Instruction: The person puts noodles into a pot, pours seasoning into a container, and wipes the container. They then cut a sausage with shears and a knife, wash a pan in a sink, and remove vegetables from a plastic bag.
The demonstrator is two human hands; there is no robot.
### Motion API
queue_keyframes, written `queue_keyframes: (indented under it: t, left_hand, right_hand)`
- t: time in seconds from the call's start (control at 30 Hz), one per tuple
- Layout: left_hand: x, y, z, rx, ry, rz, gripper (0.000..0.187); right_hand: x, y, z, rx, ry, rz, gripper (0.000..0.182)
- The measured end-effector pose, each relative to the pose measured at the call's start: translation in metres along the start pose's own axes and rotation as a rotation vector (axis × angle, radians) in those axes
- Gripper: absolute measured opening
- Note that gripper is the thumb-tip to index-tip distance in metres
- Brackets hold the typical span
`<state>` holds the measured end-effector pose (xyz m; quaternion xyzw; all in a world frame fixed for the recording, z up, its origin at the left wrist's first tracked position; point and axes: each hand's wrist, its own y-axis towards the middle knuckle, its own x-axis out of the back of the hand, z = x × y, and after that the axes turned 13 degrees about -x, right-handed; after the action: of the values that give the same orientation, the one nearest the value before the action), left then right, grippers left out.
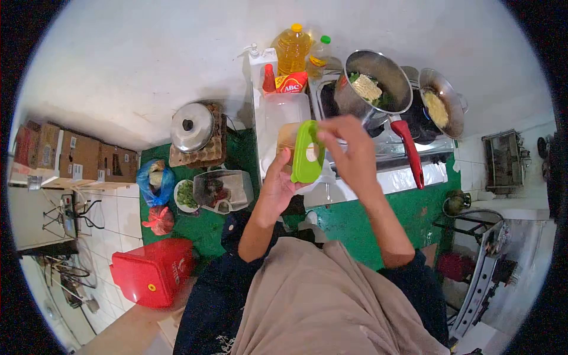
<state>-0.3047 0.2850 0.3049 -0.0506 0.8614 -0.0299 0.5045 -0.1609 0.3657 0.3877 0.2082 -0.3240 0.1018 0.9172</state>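
A clear container with a green lid (307,163) is held up, tilted on its side, in my left hand (277,188), fingers wrapped round its lower part. My right hand (349,148) is at the lid's upper right edge, its fingers bent and slightly blurred; whether they grip the lid I cannot tell. Behind the hands, a steel pot (378,77) with a red handle (408,154) stands on the stove, holding a noodle block (367,87) and green leaves. To its right, a pan (454,106) holds something yellowish (436,109).
Oil bottle (292,50), red-capped bottle (268,80), ABC packet (292,83) and clear tub (286,109) stand left of the stove. Further left are a lidded pot (192,127) on egg trays, a blue bag (155,180), a bowl of greens (187,196) and a red box (154,272).
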Motion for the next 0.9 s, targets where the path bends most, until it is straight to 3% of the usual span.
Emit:
queue_keyframes:
  t: [0.03, 0.37, 0.5, 0.6, 0.7, 0.77, 0.8, 0.9]
  left_hand:
    - [-0.001, -0.001, 0.001, -0.016, -0.006, -0.009, 0.049]
    - [-0.016, -0.009, 0.01, -0.037, 0.207, -0.061, 0.046]
    - [-0.013, -0.014, 0.014, -0.039, 0.215, -0.048, 0.048]
    - [0.006, -0.018, 0.016, -0.041, 0.283, -0.049, 0.054]
    - [-0.003, -0.035, 0.02, -0.126, 0.356, -0.019, 0.059]
    - [0.041, -0.047, 0.028, -0.002, 0.272, 0.054, 0.062]
    - [0.036, -0.056, 0.026, 0.026, 0.29, 0.064, 0.061]
    - [0.048, -0.076, 0.028, 0.173, 0.335, 0.029, 0.056]
  right_hand:
    - [-0.003, -0.011, -0.002, 0.156, 0.019, 0.003, 0.018]
    - [0.005, -0.017, 0.001, 0.339, -0.163, -0.005, 0.017]
    - [0.001, -0.025, -0.004, 0.147, -0.072, 0.036, 0.011]
    - [0.011, -0.033, -0.004, -0.168, 0.162, 0.301, 0.012]
    - [0.007, -0.049, -0.019, -0.327, 0.238, 0.556, 0.017]
    - [0.007, -0.067, -0.022, -0.351, 0.143, 0.714, 0.022]
    - [0.002, -0.082, -0.026, -0.277, 0.218, 0.668, 0.021]
    - [0.016, -0.11, -0.017, -0.363, 0.324, 0.564, 0.018]
